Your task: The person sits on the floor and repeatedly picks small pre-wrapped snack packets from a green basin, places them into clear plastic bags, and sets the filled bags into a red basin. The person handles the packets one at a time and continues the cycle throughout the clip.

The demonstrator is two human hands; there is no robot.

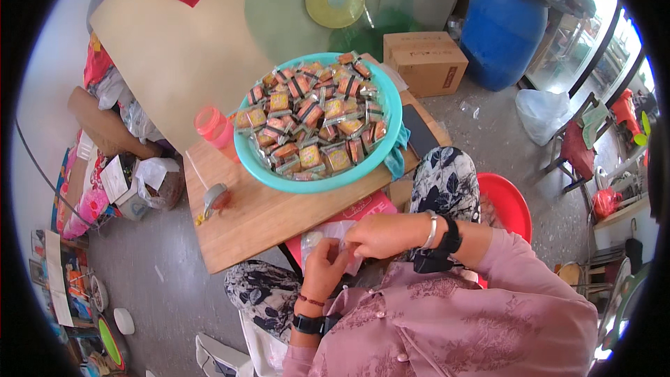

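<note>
Over my lap, at the near edge of the wooden table (pixel 262 227), my left hand (pixel 323 265) and my right hand (pixel 380 235) work close together. Both are closed, fingertips pinching a clear plastic bag (pixel 333 231). What the bag contains is hard to make out. Beneath it lies a pinkish-red printed package (pixel 377 204), partly covered by my hands. Just beyond them on the table stands a turquoise basin (pixel 307 186), heaped with small individually wrapped snacks (pixel 310 157) banded in dark strips.
A pink plastic cup (pixel 213 126) and a strainer-like utensil (pixel 216 199) sit left of the basin. A dark flat object (pixel 421 131) and a teal cloth (pixel 396 160) are at its right. A red tub (pixel 513 202), cardboard box (pixel 426 63) and blue barrel (pixel 504 35) stand to the right.
</note>
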